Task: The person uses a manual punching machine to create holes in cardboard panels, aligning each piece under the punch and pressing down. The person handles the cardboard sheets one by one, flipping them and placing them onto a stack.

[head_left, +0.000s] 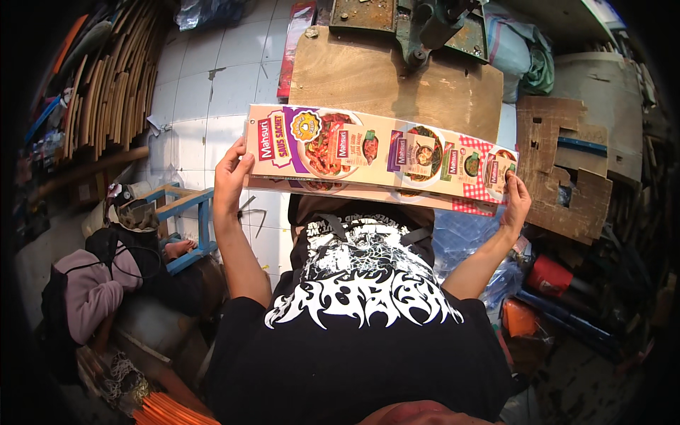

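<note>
A long, narrow printed panel [375,152] with food pictures on a peach, purple and red-checked ground is held level in front of my body. Beneath its near edge shows a second similar panel [368,190], partly hidden by the top one. My left hand [232,170] is closed on the left end, thumb along the edge. At the right end my right hand [518,200] grips the panel, fingertips over its corner. Whether both hands also hold the lower panel, I cannot tell.
Beyond the panels stands a wooden worktable [397,81] with a green metal machine [428,35] on it. Stacked brown boards [117,64] lean at the far left. A blue stool frame [202,219] is left of me. Cut brown board [563,163] lies right, near clear plastic [460,244].
</note>
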`<state>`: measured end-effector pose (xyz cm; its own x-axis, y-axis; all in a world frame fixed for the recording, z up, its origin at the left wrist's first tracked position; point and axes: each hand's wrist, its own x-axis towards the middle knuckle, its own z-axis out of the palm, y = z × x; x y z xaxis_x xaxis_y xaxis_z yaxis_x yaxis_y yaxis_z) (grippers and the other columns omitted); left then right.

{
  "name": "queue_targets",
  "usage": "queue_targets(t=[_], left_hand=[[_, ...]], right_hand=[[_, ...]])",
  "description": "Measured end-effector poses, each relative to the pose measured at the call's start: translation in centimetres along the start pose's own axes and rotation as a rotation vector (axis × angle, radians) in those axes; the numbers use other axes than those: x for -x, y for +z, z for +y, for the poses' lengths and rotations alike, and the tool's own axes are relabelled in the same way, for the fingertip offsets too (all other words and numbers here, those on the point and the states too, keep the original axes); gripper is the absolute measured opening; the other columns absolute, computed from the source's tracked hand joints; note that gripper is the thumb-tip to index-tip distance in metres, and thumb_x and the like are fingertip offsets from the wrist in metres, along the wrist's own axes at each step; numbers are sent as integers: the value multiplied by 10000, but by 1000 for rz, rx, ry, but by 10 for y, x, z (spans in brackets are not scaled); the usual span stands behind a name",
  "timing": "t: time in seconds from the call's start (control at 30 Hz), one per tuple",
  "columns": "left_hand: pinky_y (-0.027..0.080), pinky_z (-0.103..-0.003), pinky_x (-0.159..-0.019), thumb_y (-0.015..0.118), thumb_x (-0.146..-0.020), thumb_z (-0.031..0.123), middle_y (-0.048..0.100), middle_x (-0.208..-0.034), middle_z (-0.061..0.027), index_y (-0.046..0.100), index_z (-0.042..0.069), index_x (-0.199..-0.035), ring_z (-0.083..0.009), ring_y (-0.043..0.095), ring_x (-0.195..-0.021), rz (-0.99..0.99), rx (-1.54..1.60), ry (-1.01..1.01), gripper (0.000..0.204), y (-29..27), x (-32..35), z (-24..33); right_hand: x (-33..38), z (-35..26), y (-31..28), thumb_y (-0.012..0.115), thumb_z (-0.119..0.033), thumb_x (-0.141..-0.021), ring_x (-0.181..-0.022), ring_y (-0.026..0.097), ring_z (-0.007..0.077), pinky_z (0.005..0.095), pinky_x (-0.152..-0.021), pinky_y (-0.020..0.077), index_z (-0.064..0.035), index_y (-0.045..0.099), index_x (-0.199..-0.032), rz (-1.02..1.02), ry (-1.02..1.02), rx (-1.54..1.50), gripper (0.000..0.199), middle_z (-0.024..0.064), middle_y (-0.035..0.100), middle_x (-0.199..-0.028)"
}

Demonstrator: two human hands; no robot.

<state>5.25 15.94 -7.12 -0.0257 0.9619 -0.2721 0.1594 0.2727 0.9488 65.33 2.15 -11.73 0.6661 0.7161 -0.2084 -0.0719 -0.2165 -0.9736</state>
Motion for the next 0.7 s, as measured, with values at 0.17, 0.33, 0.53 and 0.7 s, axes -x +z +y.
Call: queue_targets(t=[0.17,0.33,0.53,0.7], left_hand=[[323,-378,-1059,591,-904,231,427,-1420,-231,667,-6,-969,-257,420,-1316,-18,-57,62,257,4,-20,37],[408,-277,-918,585,-923,216,617,-1180,-147,654,-23,-942,-160,568,-1000,-119,-108,42,250,0,-84,20],[413,-222,-731,614,-919,242,599,-789,15,655,-5,-946,-78,520,-758,-152,-141,-59,252,2,-106,6],[439,-237,-704,631,-897,258,634,-793,-23,662,5,-1010,-116,569,-789,-159,-191,-6,279,1,-113,-4]], right_hand=[[-19,-32,15,679,-143,-890,-862,638,129,248,-797,498,43,682,-1045,30,-14,59,242,103,696,-981],[-64,-34,47,689,-118,-877,-780,632,100,222,-726,497,52,687,-1018,-32,32,34,221,82,705,-930],[-74,-11,56,695,-120,-874,-753,621,88,215,-691,493,39,694,-1005,-1,-18,51,207,67,703,-898],[-68,-12,60,696,-146,-877,-726,591,78,210,-680,460,33,699,-981,6,-27,99,206,47,692,-862]])
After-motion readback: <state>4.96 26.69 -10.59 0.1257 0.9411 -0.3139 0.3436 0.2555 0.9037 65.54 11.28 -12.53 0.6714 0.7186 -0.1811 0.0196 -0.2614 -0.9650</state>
